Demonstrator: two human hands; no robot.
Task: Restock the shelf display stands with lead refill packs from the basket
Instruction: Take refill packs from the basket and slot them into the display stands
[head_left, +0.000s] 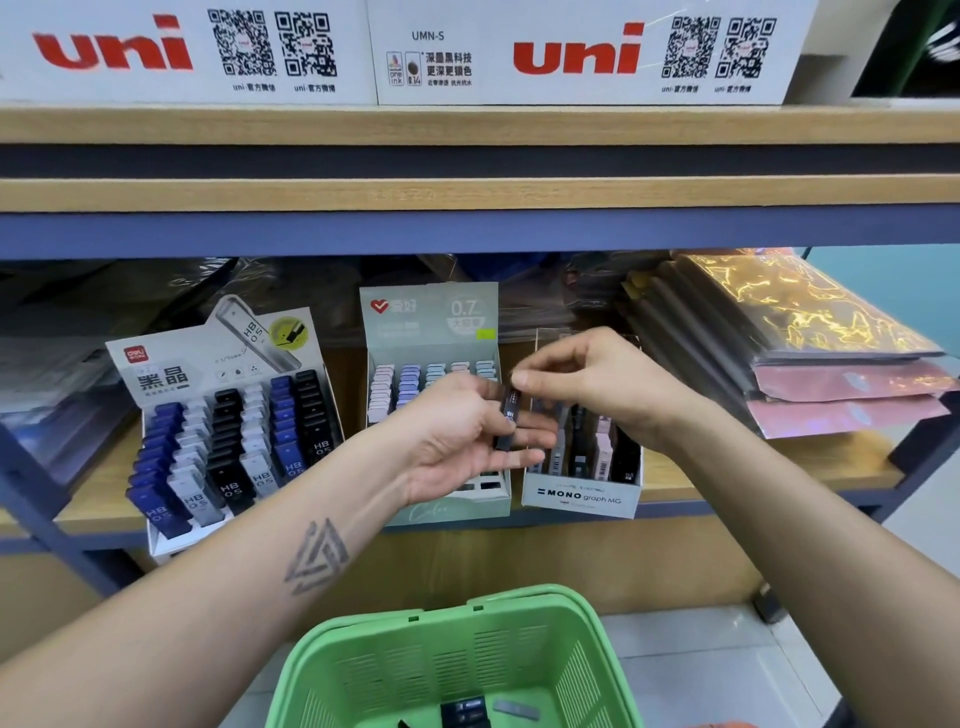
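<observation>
Both hands raised, fingers apparently pinching.

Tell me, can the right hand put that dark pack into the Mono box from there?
Probably yes. The right hand pinches the top of the dark lead refill pack right beside the MONO graph MG box, whose top is open. The left hand holds the pack too.

Dark lead refill pack upright between both hands, just beside the MONO stand; green basket below.
</observation>
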